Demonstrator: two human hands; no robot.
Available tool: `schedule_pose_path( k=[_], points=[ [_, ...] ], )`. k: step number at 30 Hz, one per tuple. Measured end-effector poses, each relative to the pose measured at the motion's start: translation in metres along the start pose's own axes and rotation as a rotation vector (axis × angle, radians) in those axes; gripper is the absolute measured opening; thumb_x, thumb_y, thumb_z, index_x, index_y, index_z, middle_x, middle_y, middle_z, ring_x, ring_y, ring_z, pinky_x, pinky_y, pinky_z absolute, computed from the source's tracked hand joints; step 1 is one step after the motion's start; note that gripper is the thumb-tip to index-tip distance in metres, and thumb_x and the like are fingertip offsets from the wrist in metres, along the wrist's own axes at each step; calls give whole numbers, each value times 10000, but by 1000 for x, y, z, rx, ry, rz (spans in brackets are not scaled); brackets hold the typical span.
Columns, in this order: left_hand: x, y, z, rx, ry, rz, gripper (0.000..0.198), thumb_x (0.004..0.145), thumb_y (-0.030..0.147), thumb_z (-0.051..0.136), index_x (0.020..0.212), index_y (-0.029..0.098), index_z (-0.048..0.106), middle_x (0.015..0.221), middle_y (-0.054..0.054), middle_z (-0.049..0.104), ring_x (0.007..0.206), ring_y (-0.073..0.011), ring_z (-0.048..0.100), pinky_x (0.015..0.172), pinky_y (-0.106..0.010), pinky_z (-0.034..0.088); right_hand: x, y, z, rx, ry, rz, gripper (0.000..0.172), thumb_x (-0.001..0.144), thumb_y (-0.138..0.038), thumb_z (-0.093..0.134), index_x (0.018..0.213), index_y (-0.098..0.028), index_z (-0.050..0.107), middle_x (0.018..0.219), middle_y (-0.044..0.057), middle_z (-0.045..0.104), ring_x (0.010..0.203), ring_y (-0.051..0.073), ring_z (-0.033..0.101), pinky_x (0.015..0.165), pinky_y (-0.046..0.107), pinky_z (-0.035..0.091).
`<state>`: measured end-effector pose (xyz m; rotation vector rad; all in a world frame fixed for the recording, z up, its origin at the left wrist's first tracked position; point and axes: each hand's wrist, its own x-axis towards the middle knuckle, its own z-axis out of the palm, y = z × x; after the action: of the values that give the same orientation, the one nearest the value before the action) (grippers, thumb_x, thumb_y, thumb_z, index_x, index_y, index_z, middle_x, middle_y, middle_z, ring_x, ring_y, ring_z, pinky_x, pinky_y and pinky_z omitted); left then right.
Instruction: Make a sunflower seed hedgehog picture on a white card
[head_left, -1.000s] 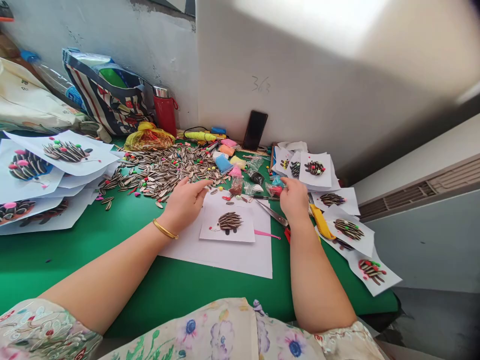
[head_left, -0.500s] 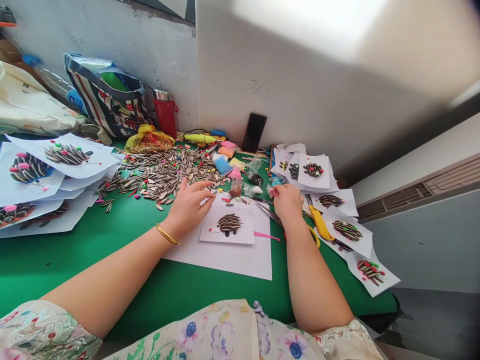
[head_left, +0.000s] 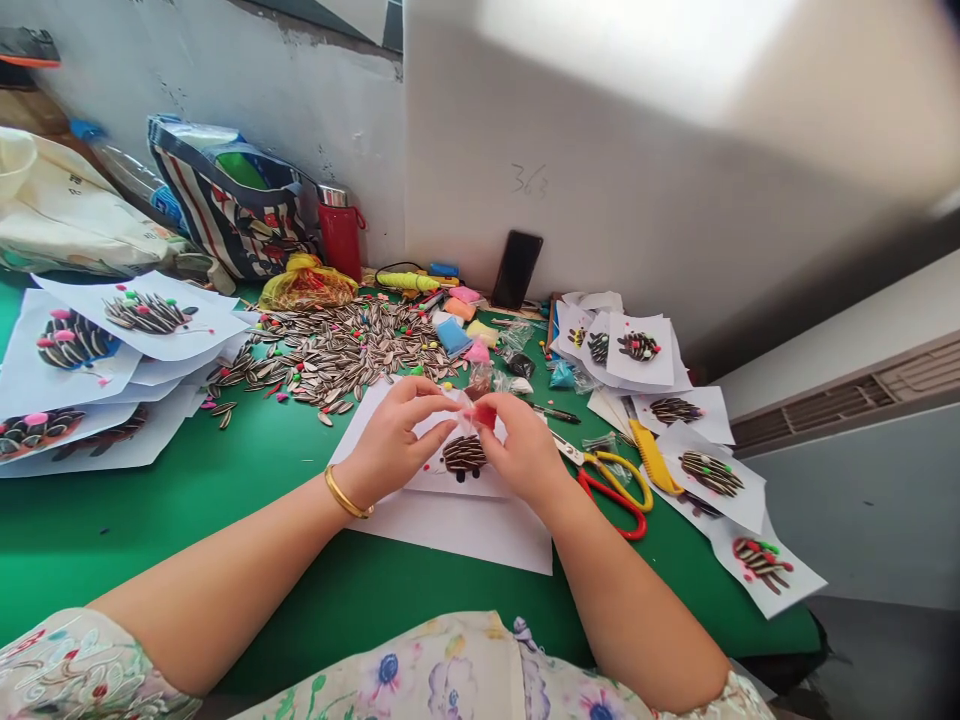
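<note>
Both hands meet above a small white card that bears a hedgehog made of striped sunflower seeds. My right hand grips a small clear packet of red clay between thumb and fingers. From the other side, my left hand pinches at the packet's plastic with thumb and forefinger; its fingertips partly overlap the wrapping. Beneath the card lies a larger white sheet. Scissors with red and yellow handles rest just right of my right hand.
Sunflower seeds are heaped behind my left hand, with coloured clay packets beside them. Finished cards are stacked left and right. A yellow cutter, a phone and a red flask are also there.
My right hand has brought the red clay packet leftward and nearer, over the hedgehog card. My left hand has moved slightly to meet it. The scissors are now uncovered.
</note>
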<state>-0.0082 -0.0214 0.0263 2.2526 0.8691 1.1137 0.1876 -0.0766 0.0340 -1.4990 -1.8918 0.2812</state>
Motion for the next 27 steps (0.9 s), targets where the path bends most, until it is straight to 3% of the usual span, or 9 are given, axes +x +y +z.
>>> schedule_pose_path(
  k=[6, 11, 15, 22, 27],
  points=[
    [-1, -5, 6, -93, -16, -42, 212, 910, 299, 620, 1083, 231, 721, 1129, -79, 651, 1111, -224, 598, 979, -394, 517, -1, 1, 5, -12, 23, -102, 122, 869, -137, 556, 958, -218, 574, 911, 58, 630, 902, 234, 566, 847, 379, 456],
    [-1, -7, 10, -358, -189, -270, 296, 938, 336, 553, 1151, 228, 727, 1159, -48, 733, 1094, -232, 664, 985, -383, 528, -3, 3, 7, 47, 27, -66, 146, 837, -142, 612, 943, -228, 561, 975, 63, 589, 935, 233, 554, 844, 381, 470],
    [2, -3, 8, -411, -177, -340, 282, 881, 378, 645, 1096, 228, 750, 1114, -35, 750, 1041, -240, 686, 935, -369, 549, -3, 0, 5, 227, 2, -52, 204, 839, -172, 631, 1019, -237, 562, 1029, 55, 591, 972, 212, 562, 867, 363, 479],
    [-2, -9, 10, -177, -94, -132, 200, 879, 303, 671, 1046, 222, 746, 996, -47, 750, 903, -202, 685, 829, -333, 548, -2, -5, 4, 383, -27, 104, 111, 855, -203, 594, 964, -219, 581, 901, 17, 616, 791, 158, 565, 759, 314, 485],
    [-3, -8, 10, 68, -38, 137, 207, 905, 252, 646, 1092, 216, 727, 1001, -70, 745, 916, -207, 678, 828, -339, 535, -2, -7, 7, 416, -19, 123, 78, 849, -191, 575, 921, -220, 584, 867, 3, 622, 759, 149, 565, 732, 299, 479]
  ],
)
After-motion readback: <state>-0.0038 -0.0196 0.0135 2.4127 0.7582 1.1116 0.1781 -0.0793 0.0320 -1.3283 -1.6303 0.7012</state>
